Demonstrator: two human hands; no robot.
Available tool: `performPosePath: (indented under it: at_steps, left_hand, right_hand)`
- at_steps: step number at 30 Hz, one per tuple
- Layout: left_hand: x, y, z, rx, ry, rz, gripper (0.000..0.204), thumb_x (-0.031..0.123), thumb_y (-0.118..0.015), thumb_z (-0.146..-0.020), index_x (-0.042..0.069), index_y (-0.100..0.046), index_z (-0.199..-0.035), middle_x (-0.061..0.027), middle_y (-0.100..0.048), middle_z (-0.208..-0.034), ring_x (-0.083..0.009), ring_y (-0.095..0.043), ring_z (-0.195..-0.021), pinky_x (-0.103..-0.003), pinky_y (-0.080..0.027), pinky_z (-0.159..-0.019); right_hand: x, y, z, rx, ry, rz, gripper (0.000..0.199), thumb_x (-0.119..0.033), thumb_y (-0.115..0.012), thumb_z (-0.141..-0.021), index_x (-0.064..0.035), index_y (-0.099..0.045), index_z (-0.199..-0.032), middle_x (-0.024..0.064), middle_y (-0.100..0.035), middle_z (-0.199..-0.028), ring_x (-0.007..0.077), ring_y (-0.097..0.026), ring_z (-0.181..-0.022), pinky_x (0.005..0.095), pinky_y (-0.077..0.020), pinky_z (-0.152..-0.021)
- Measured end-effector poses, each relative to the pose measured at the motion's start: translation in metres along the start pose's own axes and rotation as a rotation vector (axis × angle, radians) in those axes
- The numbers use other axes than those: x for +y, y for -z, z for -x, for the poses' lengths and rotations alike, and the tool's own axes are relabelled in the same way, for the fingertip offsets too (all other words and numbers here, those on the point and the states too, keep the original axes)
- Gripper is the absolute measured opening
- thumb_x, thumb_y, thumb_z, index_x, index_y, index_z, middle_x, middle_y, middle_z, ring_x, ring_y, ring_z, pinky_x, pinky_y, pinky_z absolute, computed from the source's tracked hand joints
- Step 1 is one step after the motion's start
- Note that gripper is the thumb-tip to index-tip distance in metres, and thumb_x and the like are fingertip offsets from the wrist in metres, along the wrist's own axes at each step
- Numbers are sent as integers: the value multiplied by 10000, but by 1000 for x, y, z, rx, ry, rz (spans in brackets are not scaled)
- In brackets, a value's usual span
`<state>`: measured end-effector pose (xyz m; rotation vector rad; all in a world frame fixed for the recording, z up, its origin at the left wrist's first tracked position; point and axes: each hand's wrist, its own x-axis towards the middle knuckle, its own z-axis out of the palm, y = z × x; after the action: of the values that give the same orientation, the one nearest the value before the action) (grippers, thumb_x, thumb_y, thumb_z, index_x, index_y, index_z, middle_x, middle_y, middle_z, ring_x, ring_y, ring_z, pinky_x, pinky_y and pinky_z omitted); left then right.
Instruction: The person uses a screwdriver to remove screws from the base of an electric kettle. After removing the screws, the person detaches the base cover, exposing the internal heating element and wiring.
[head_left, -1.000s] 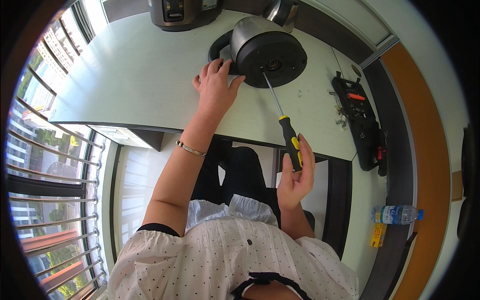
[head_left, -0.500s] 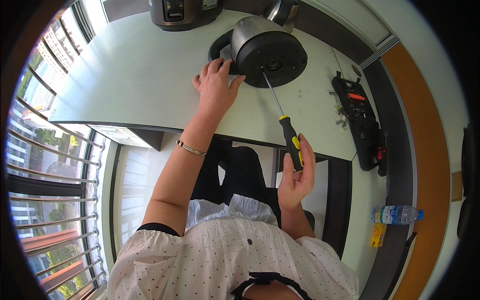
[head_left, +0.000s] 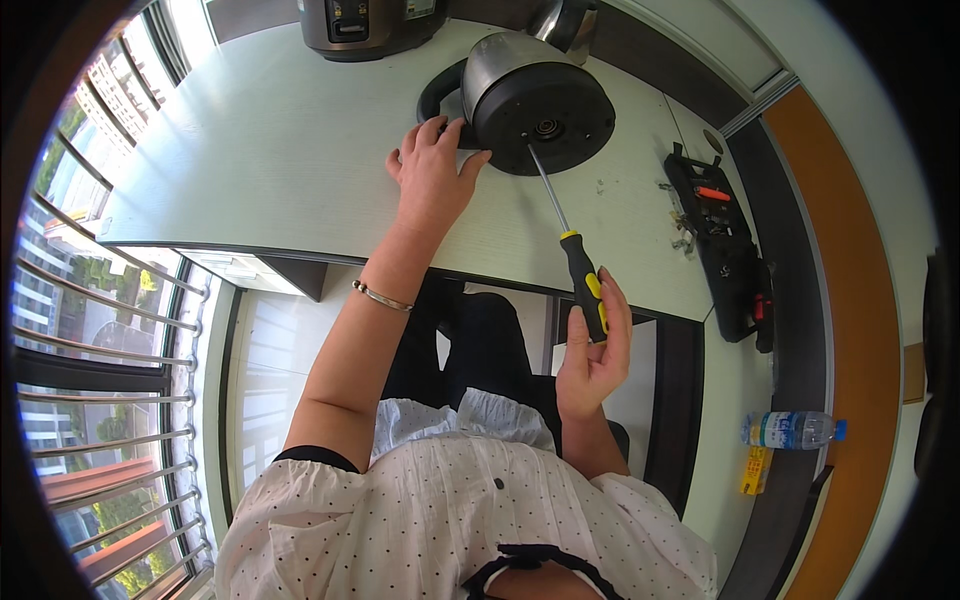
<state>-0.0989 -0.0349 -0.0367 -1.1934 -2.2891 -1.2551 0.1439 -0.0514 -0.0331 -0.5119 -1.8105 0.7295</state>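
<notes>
An electric kettle [head_left: 490,85] with a steel body lies on its side on the desk, its round black base [head_left: 575,110] turned toward me. My left hand [head_left: 435,170] is closed on the black handle [head_left: 432,98] at its lower end and steadies the kettle. Between the fingers and thumb of my right hand [head_left: 597,355] is the black-and-yellow grip of a screwdriver [head_left: 580,275]. Its long metal shaft slants up to the base, with the tip close to a small screw hole left of the central round connector. Whether the tip touches the base I cannot tell.
An open black tool case [head_left: 712,225] with red-handled tools lies at the right, small metal bits [head_left: 682,235] beside it. Farther right are a water bottle [head_left: 795,430] and a yellow box [head_left: 755,470]. A dark cooker [head_left: 370,30] and a steel vessel [head_left: 565,25] stand behind.
The screwdriver has shifted very slightly, its tip a touch lower and to the right. My left hand and the kettle have kept their places.
</notes>
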Motion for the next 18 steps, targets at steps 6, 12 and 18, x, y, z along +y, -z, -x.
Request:
performPosePath:
  at_steps: [6,12,18]
  left_hand:
    - [0,0,0,0,3,-7,478,329,-673,-781,81,-559,-1174,-97,-486,-1251,-280,-398,-1208,-571,-247,-959]
    - [0,1,0,0,3,-5,476,332,-672,-781,83,-560,-1171,-96,-486,-1251,-281,-397,-1208,-570,-247,-960]
    - [2,2,0,-1,19,-42,497,357,-661,-783,83,-568,-1187,-87,-503,-1264,-273,-430,-1190,-455,-248,-982]
  right_hand:
    - [2,0,1,-2,3,1,369,41,-530,-867,66,-457,-1228,223,-462,-1279,277,-486,-1173,336,-417,-959]
    - [3,0,2,-3,7,5,371,36,-528,-871,68,-452,-1233,224,-458,-1282,274,-485,-1173,333,-416,-959]
    - [2,0,2,-6,-6,-1,370,32,-523,-876,70,-448,-1236,224,-452,-1287,265,-488,-1166,324,-420,-948]
